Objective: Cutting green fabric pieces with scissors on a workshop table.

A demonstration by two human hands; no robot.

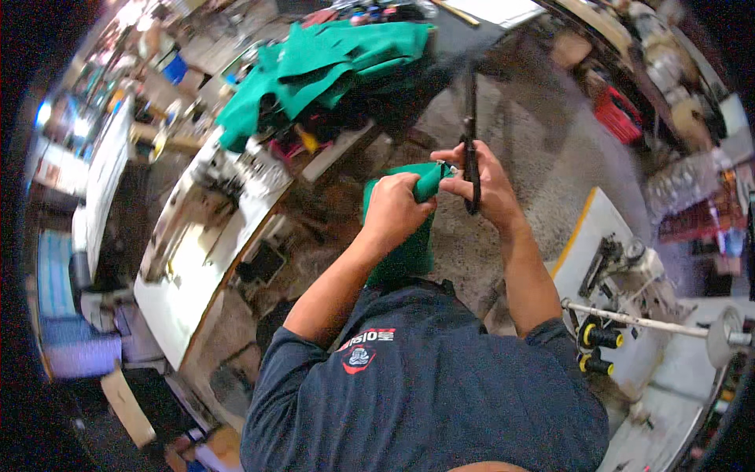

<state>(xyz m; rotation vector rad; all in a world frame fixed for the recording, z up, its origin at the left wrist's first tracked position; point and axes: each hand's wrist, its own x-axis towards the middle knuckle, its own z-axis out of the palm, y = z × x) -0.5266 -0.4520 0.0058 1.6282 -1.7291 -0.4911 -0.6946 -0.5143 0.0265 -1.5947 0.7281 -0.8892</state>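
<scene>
My left hand is closed round a folded piece of green cloth, which hangs down in front of my body. My right hand grips a long dark tool that looks like a pair of scissors, held upright with the long end pointing away from me. The thumb and fingertips of that hand come close to the upper edge of the cloth, where something small and pale shows. Whether they touch it I cannot tell. Farther off, a heap of green cloth lies on a table.
To the left stands a sewing machine on a white-topped table. Another machine is at my right, with black thread spools near it. A red crate sits at the far right on the grey floor.
</scene>
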